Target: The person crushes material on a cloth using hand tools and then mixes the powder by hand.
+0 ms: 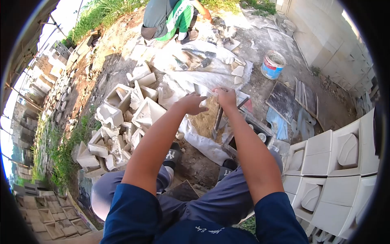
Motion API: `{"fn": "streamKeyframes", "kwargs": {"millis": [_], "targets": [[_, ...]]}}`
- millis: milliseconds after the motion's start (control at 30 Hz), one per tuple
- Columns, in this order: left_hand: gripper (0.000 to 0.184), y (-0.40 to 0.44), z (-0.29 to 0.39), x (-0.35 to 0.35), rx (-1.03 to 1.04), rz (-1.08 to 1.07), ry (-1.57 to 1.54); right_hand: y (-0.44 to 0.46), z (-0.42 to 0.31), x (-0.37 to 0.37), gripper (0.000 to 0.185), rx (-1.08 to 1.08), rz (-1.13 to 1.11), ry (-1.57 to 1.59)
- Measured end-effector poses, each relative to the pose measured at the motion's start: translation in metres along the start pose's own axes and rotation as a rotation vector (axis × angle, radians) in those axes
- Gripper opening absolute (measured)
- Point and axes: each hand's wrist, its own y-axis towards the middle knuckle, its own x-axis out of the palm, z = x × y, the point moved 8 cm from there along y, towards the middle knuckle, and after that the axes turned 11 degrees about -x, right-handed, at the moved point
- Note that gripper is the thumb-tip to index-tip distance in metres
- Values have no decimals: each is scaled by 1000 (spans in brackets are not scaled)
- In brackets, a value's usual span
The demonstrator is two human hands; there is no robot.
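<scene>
slipper (174, 153) reads "ny"; left hand (191, 103) released, fingers parted near sand (202, 122); right hand (226, 97) curled, grasp unclear.

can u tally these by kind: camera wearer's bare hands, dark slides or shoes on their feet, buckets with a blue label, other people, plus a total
Bare hands: 2, the left hand and the right hand
Dark footwear: 2
Blue-labelled bucket: 1
Other person: 1
Total: 6
</scene>
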Motion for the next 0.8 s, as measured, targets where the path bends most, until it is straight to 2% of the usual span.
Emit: {"fn": "streamKeyframes", "kwargs": {"millis": [133,267,300,333,400,467,533,600,733,800], "targets": [[79,23,-13,26,-34,-87,-76,-4,-37,15,22,8,-11,68],[84,33,-49,74,77,-6,-236,-5,-98,28,42,-6,-63,164],[87,36,-67,88,-50,-50,-242,2,-109,34,49,-68,-110,188],[89,41,-85,104,-173,-98,-245,7,-105,36,49,-69,-113,180],[95,46,-98,152,-183,-158,-308,8,-90,34,48,-138,-53,261],[97,37,-111,180,-371,-100,-261,14,-44,45,47,-91,-59,187],[99,28,-100,212,-369,-85,-231,22,-6,57,46,-90,-103,250],[100,37,-95,222,-395,-72,-214,31,-16,59,48,-2,-38,274],[102,40,-91,248,-410,-58,-232,41,-69,56,46,-63,-55,392],[102,41,-90,255,-410,-33,-337,48,-66,56,45,-78,-56,410]]}}
